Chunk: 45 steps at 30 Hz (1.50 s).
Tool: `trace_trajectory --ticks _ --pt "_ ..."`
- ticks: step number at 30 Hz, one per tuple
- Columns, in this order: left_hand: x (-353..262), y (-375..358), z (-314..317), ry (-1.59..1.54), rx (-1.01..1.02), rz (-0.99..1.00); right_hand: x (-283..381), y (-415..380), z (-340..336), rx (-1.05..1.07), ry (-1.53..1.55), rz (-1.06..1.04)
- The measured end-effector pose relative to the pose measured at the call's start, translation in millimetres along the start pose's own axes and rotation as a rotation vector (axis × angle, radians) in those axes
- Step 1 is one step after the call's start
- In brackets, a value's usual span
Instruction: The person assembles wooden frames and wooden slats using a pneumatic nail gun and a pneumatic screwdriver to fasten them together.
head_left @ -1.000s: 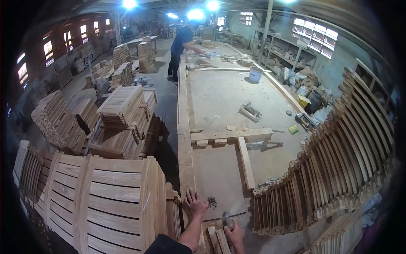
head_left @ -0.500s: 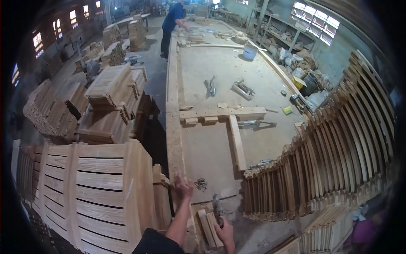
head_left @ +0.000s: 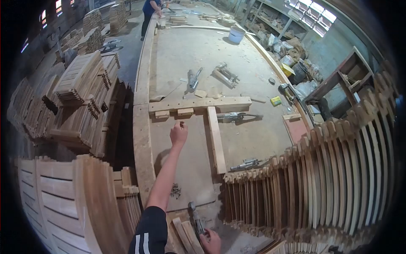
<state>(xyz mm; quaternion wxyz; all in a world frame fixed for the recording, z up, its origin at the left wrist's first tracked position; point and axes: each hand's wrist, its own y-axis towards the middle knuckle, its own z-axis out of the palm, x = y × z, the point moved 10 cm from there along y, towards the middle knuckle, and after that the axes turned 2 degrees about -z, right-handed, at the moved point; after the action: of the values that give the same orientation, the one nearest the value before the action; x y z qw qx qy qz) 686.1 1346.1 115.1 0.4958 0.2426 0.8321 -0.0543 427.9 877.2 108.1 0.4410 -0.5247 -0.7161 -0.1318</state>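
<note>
My left hand (head_left: 178,133) is stretched far forward over the workbench (head_left: 143,139), fingers curled, just short of the small wooden blocks (head_left: 173,113) under a cross batten (head_left: 198,104). Whether it holds anything I cannot make out. My right hand (head_left: 210,243) is at the near edge, closed on the handle of a hammer (head_left: 194,218) whose head points away from me. A few short wood pieces (head_left: 186,235) lie beside it. A little pile of nails or screws (head_left: 175,191) rests on the bench by my left forearm.
A row of curved slatted panels (head_left: 321,178) stands on the right, more slatted panels (head_left: 63,199) on the left. An upright batten (head_left: 215,139), clamps (head_left: 243,165), a bucket (head_left: 235,34) and tools lie on the bench. Another person (head_left: 150,10) works at the far end.
My left arm has reached forward from the near edge to the wooden blocks. The view has tipped down and forward. My right hand still grips the hammer.
</note>
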Motion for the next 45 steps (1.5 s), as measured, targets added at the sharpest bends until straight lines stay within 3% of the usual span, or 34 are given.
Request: trace_trajectory --ticks 3,5,7,11,14,20,22,32,35,40,43,45 --pt "-7 54 36 0.028 -0.005 0.054 78 86 8 -0.076 -0.115 -0.353" --pt "-12 87 58 0.044 -0.040 0.117 108 155 39 -0.016 -0.121 -0.488" --pt "-17 115 80 0.057 0.011 0.037 140 223 64 0.006 -0.193 -0.566" --pt "-22 177 128 0.169 0.008 0.074 126 300 111 -0.075 -0.423 -0.561" --pt "-27 217 160 0.244 0.004 0.143 119 305 120 -0.058 -0.540 -0.521" --pt "-1 266 211 0.231 0.053 0.047 119 312 117 -0.049 -0.584 -0.462" --pt "-1 270 212 0.113 -0.009 0.118 120 311 118 -0.053 -0.608 -0.470" --pt "8 219 117 -0.109 -0.155 0.239 122 305 116 -0.118 -0.495 -0.492" --pt "-26 172 63 0.001 -0.126 0.484 121 301 114 -0.142 -0.470 -0.517" --pt "-117 89 -48 -0.016 -0.011 0.624 119 295 102 -0.147 -0.344 -0.605" --pt "-172 47 -113 -0.075 0.157 0.733 84 290 66 -0.024 0.263 -0.135" --pt "-216 -1 -154 -0.171 0.362 0.811 128 239 -7 -0.168 0.402 -0.231"
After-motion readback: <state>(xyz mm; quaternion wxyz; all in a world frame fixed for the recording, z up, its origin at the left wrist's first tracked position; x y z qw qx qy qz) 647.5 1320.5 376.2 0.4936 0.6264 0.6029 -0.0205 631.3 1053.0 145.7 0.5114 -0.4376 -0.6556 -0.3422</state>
